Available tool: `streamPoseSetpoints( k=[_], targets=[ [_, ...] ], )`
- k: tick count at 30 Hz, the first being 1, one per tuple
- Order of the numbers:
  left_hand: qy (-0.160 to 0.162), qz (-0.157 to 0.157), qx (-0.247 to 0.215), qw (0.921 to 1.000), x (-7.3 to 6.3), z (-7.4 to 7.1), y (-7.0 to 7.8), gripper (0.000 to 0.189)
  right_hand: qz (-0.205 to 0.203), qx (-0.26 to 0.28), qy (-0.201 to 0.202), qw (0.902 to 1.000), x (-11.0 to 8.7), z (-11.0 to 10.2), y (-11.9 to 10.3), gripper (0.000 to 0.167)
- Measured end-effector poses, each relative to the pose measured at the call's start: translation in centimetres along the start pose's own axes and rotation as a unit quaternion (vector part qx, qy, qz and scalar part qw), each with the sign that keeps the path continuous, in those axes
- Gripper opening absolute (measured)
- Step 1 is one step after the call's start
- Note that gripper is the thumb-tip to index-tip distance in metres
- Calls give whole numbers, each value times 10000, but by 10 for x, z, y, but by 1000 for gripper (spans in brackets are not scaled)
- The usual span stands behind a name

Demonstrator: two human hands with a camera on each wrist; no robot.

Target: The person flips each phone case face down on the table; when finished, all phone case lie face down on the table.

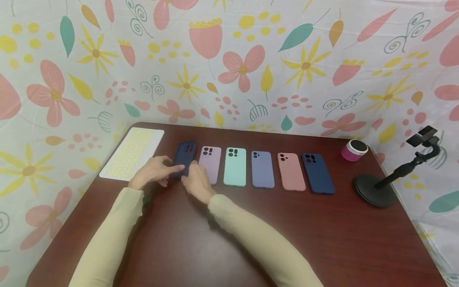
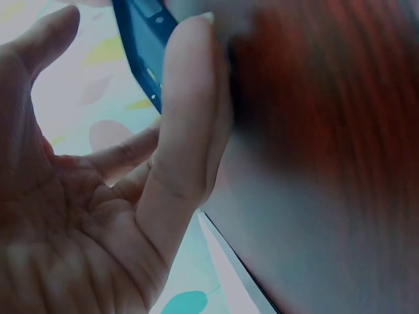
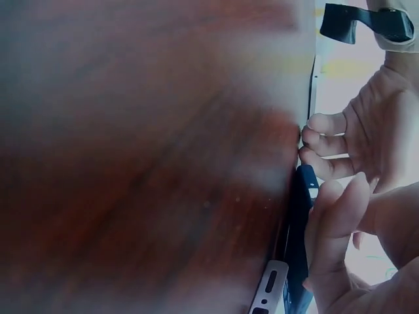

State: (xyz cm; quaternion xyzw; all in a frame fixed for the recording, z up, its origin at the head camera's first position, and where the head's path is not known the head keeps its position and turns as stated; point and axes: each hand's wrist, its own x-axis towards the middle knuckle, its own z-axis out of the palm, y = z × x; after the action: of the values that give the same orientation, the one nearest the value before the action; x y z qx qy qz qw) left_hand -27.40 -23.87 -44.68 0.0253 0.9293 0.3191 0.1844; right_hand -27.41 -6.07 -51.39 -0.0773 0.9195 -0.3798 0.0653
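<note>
A dark blue phone case [image 1: 185, 152] lies at the left end of a row of phone cases, camera cutouts at its far end. My left hand [image 1: 154, 171] is at its left side, thumb reaching over its near part and the other fingers loosely bent. At the near right corner my right hand [image 1: 198, 181] grips the same case with bent fingers; the exact contact is partly hidden. In the left wrist view the case's end [image 2: 145, 49] shows small holes behind a finger. Right beside it lies a lilac phone case [image 1: 211, 163], its end [image 3: 270, 288] visible in the right wrist view.
Rightward in the row lie mint [image 1: 234, 167], periwinkle [image 1: 263, 169], pink [image 1: 291, 171] and navy [image 1: 318, 173] cases. A white keyboard [image 1: 132, 153] with yellowish keys lies left. A magenta jar [image 1: 353, 151] and black phone stand [image 1: 375, 190] stand at right, before a flowered cloth [image 1: 229, 107].
</note>
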Motion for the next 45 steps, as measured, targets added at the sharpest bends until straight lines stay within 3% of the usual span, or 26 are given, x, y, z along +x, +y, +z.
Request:
streamPoseSetpoints(
  k=[3, 6, 16, 22, 30, 33, 39, 45],
  targets=[
    [98, -51, -21, 9999, -1, 2, 2, 99, 73, 364, -29, 9993, -8, -6, -6, 55],
    [143, -136, -42, 9998, -1, 4, 4, 102, 18, 579, 31, 9983, -18, -14, -13, 56],
    [-68, -104, -205, 9997, 1, 4, 8, 96, -120, 1085, 242, 9937, -43, -35, -34, 60],
    [-347, -157, -905, 9952, 4, 6, 5, 91, -236, 1398, 228, 9896, -42, -33, -33, 62],
    [-679, 15, -1849, 9804, 0, -1, -4, 74, -285, 1413, -53, 9895, -36, -31, -32, 60],
    [-518, 45, -1957, 9793, -3, -9, -5, 65, -253, 1300, -213, 9910, -31, -29, -34, 58],
    [189, 189, -1991, 9796, -11, -24, 0, 49, -238, 859, -443, 9950, -21, -20, -36, 60],
    [398, 269, -1693, 9844, -21, -30, 2, 38, 79, 356, -736, 9966, 4, 3, -23, 57]
  ],
)
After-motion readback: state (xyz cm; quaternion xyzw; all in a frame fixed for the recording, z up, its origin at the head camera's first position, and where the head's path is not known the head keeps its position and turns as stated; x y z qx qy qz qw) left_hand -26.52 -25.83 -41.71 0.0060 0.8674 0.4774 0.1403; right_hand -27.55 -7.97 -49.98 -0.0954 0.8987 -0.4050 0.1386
